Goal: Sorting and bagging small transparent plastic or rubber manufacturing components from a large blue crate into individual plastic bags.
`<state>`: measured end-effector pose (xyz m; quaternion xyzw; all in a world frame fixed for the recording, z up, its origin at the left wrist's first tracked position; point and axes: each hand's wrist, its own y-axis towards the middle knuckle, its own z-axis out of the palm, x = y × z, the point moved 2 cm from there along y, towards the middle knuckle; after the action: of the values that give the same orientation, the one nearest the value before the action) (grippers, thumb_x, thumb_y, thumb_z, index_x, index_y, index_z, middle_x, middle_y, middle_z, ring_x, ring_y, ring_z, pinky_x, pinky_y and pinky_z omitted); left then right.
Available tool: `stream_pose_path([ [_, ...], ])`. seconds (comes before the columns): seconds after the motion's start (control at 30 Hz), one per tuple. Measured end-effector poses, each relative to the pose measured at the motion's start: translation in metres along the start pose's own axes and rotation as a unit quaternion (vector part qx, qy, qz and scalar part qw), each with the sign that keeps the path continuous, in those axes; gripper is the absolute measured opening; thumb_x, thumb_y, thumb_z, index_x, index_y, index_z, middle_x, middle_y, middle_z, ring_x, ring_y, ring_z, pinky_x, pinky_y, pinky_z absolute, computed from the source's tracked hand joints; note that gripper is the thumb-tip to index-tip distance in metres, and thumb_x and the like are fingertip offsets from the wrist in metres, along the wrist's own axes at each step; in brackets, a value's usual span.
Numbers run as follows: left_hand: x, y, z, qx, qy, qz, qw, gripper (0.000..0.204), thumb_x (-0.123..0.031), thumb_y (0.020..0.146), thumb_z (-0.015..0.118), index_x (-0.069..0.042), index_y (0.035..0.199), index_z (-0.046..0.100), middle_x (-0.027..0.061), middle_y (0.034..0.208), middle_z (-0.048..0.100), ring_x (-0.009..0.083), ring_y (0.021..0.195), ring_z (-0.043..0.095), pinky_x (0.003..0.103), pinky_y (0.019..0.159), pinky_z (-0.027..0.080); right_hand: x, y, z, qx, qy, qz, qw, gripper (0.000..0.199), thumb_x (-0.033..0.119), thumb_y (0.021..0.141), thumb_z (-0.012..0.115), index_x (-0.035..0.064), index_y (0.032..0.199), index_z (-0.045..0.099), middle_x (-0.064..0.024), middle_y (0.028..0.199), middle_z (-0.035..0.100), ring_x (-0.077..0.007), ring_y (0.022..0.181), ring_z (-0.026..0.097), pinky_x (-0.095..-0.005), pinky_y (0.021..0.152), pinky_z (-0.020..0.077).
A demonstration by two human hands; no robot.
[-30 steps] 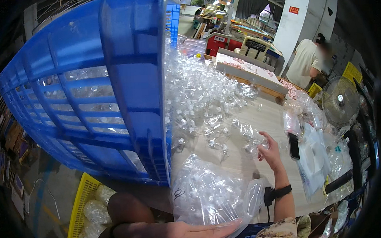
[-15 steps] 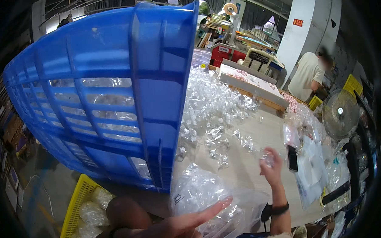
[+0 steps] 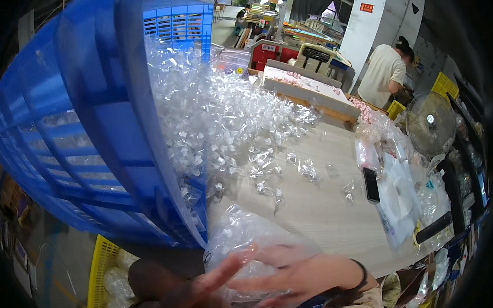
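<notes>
Clock laid on the bag, twelve at top of view. Clear plastic bag, loaded with pale contents, lies at the near edge of the pale table. Long axis runs roughly eleven to five; a rounded, crumpled end points to eleven, close by the lower corner of the blue crate, contact between them unclear. Opposite end runs in under both hands; which way the mouth faces, cannot tell. Right hand, black band at wrist, comes in from four, fingers spread apart and aimed at nine across the bag; motion-blurred. Left hand at seven, one finger extended toward one o'clock over the bag; remaining fingers dim and blurred, cannot tell whether they pinch anything. Heap of small clear packets toward twelve, spilling along the crate's open side. A few loose packets at one, on bare tabletop. Dark phone at two, its own long axis near eleven to five. Yellow basket near nine, below table level, holding clear bagged goods.
</notes>
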<state>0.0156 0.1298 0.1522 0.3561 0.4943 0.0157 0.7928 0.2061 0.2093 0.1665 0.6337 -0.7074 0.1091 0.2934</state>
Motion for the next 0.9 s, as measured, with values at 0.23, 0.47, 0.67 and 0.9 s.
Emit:
stream_pose_path([
  [0.23, 0.006, -0.004, 0.004, 0.012, -0.036, 0.058, 0.998, 0.083, 0.020, 0.073, 0.051, 0.008, 0.144, 0.010, 0.0316, 0.150, 0.008, 0.0020, 0.042, 0.041, 0.020, 0.040, 0.029, -0.142, -0.124, -0.058, -0.365, -0.238, 0.357, 0.827, 0.037, 0.006, 0.078, 0.064, -0.0005, 0.114, 0.057, -0.0188, 0.117, 0.057, -0.0329, 0.108, 0.055, -0.0386, 0.092, 0.0431],
  [0.47, 0.018, -0.002, 0.000, 0.053, -0.070, 0.149, 0.985, 0.087, 0.023, 0.071, 0.049, 0.001, 0.147, 0.012, 0.0312, 0.151, 0.004, 0.0009, 0.042, 0.038, 0.020, 0.040, 0.029, -0.267, -0.222, -0.004, -0.163, -0.331, 0.528, 0.765, 0.042, 0.005, 0.075, 0.058, 0.0096, 0.118, 0.057, -0.0185, 0.099, 0.056, -0.0331, 0.097, 0.055, -0.0413, 0.084, 0.0439],
  [0.67, 0.009, 0.005, 0.002, 0.047, -0.048, 0.067, 0.995, 0.089, 0.024, 0.071, 0.049, 0.000, 0.148, 0.011, 0.0305, 0.151, 0.003, 0.0012, 0.042, 0.036, 0.020, 0.040, 0.029, -0.293, -0.131, -0.031, -0.329, -0.299, 0.455, 0.771, 0.038, 0.015, 0.078, 0.060, 0.0114, 0.115, 0.057, -0.0157, 0.100, 0.054, -0.0347, 0.093, 0.052, -0.0436, 0.082, 0.0449],
  [0.9, 0.007, -0.007, -0.002, 0.014, -0.106, -0.137, 0.985, 0.089, 0.023, 0.071, 0.048, 0.001, 0.148, 0.009, 0.0297, 0.152, 0.005, 0.0017, 0.043, 0.037, 0.021, 0.041, 0.029, -0.333, -0.121, -0.018, -0.208, -0.342, 0.450, 0.798, 0.020, 0.025, 0.082, 0.060, 0.0126, 0.098, 0.059, -0.0147, 0.092, 0.057, -0.0330, 0.086, 0.057, -0.0422, 0.071, 0.0481],
])
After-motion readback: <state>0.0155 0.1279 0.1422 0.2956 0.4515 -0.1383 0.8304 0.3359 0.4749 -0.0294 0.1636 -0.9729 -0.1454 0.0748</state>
